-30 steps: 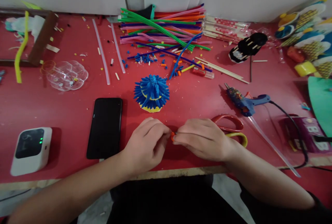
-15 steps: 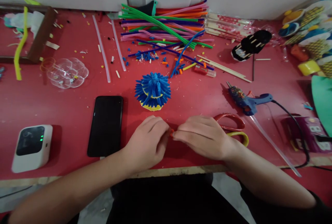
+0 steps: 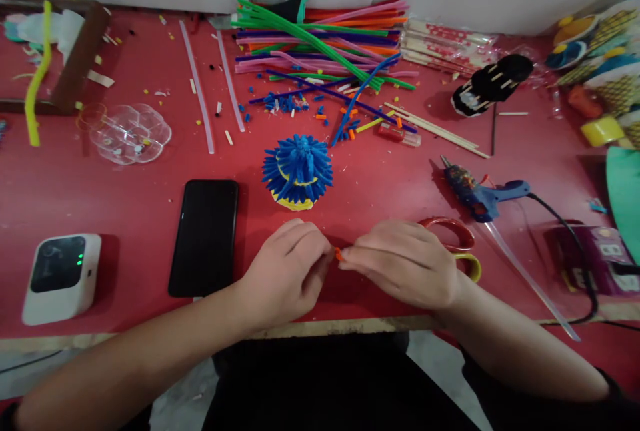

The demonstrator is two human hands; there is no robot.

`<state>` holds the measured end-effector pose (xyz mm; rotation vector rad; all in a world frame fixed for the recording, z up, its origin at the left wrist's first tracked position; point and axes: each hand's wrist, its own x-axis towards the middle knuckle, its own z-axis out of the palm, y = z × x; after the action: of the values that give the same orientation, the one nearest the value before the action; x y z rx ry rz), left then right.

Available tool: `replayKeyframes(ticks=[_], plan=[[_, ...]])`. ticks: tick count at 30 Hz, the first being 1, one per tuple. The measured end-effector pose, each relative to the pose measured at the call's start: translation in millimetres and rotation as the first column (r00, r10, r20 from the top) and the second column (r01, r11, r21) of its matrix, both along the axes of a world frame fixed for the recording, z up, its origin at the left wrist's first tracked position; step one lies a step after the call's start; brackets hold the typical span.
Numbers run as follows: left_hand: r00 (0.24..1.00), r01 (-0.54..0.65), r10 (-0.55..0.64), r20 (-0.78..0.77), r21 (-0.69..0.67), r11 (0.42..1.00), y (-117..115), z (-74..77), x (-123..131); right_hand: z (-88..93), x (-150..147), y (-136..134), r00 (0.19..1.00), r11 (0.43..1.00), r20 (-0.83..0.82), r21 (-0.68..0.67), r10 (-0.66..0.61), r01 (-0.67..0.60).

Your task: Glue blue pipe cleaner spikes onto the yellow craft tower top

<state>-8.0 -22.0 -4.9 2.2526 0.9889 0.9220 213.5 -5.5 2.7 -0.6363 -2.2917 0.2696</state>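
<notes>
Between my fingertips, low over the red table [image 3: 135, 218], is a short orange pipe cleaner piece [image 3: 339, 254]. My right hand [image 3: 405, 264] pinches it from the right, fingers pressed together. From the other side, my left hand [image 3: 287, 271] is closed at its other end; the fingers hide most of that grip. Just beyond both hands stands a blue, spiky pipe cleaner figure [image 3: 300, 168] with a yellow base. Scissors [image 3: 453, 234] with red and yellow handles lie partly behind my right hand. A black phone [image 3: 204, 238] lies to the left of my left hand.
A blue hot glue gun [image 3: 475, 194] with its cord lies at right. Pipe cleaners [image 3: 320, 38] are piled at the back, near a black figure [image 3: 493, 84]. A clear flower-shaped dish [image 3: 133, 134] and a white device [image 3: 63, 278] are at left.
The orange piece shows a little more between my fingertips, and my right hand is slightly farther from the left. The whole view has shifted slightly.
</notes>
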Motion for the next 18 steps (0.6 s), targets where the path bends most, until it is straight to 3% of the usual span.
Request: replayKeyframes(ticks=[4, 7, 10, 12, 15, 18], plan=[[0.99, 0.065, -0.063, 0.13, -0.014, 0.998, -1.7, 2.6, -2.4, -3.3, -3.1, -1.0, 0.986, 0.978, -0.032, -0.134, -0.163, 0.157], [0.981, -0.047, 0.063, 0.181, -0.093, 0.995, -0.5, 4.0, -3.8, -5.5, -4.5, 0.1, 0.997, 0.995, 0.046, -0.073, -0.068, 0.071], [0.987, -0.113, 0.122, 0.102, -0.082, 0.99, 1.1, 1.5, -2.7, -4.8, -1.7, -0.2, 0.993, 0.999, 0.109, 0.02, 0.037, -0.04], [0.997, -0.06, 0.061, 0.039, -0.026, 0.998, 1.3, -0.7, -1.6, -3.2, 0.3, -1.6, 0.996, 0.999, 0.08, 0.04, 0.027, -0.03], [0.997, 0.07, -0.07, 0.035, -0.001, 0.998, 1.5, -0.8, -2.0, -1.5, -1.4, -3.6, 0.991, 0.991, -0.026, -0.047, -0.128, 0.126], [0.983, 0.103, -0.076, 0.169, -0.158, 0.982, 3.5, 2.6, -4.4, -1.8, -7.3, -3.7, 0.983, 0.98, -0.034, -0.094, -0.179, 0.175]])
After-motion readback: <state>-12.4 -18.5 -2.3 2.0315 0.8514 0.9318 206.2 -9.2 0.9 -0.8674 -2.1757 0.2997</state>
